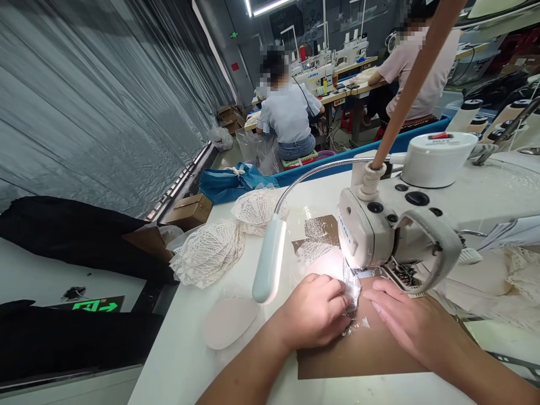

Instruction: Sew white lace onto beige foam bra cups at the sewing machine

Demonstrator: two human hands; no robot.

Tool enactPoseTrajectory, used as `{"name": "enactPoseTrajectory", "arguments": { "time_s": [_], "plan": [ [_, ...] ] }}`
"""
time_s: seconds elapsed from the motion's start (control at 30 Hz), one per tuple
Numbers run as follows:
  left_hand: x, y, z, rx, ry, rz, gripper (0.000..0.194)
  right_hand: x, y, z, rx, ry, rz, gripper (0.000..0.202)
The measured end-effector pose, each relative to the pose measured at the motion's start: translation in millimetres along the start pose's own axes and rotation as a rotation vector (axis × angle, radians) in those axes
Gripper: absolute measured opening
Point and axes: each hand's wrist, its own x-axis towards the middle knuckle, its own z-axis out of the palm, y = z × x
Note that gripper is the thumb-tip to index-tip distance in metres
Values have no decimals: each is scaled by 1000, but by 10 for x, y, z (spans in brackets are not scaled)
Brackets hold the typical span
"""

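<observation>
A white sewing machine (367, 230) stands over the table, its needle area brightly lit. Just left of the needle area, my left hand (318, 309) is closed on the edge of a white lace piece (323, 261), whose far part spreads out behind the hand. My right hand (400, 315) lies with fingers stretched out on a brown sheet (358, 354), close to the lace edge and in front of the machine head. The fingertips of the left hand are partly hidden by the lace. A small clear scrap rests on the brown sheet between the hands.
Left of the machine are a lamp (270, 259) on a bent neck, stacked lace cups (211, 253) and a beige oval pad (231, 323). Lace fabric (502, 281) lies at the right. Thread cones (464, 118) stand behind. Two people sit at machines beyond.
</observation>
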Motion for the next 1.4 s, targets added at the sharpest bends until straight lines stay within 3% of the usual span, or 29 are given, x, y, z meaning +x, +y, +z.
{"name": "enactPoseTrajectory", "arguments": {
  "time_s": [0.43,0.8,1.07,1.4],
  "plan": [
    [12,14,60,93,80,-26,25,-28,-35,92,7,-29,16,54],
    [3,-11,43,31,31,-25,25,1,-37,71,121,-75,-4,50],
    [7,-10,27,17,3,-34,24,52,-26,17,95,-8,-89,49],
    [8,14,-13,49,-70,-25,29,-90,17,63,140,-118,-48,48]
  ]
}}
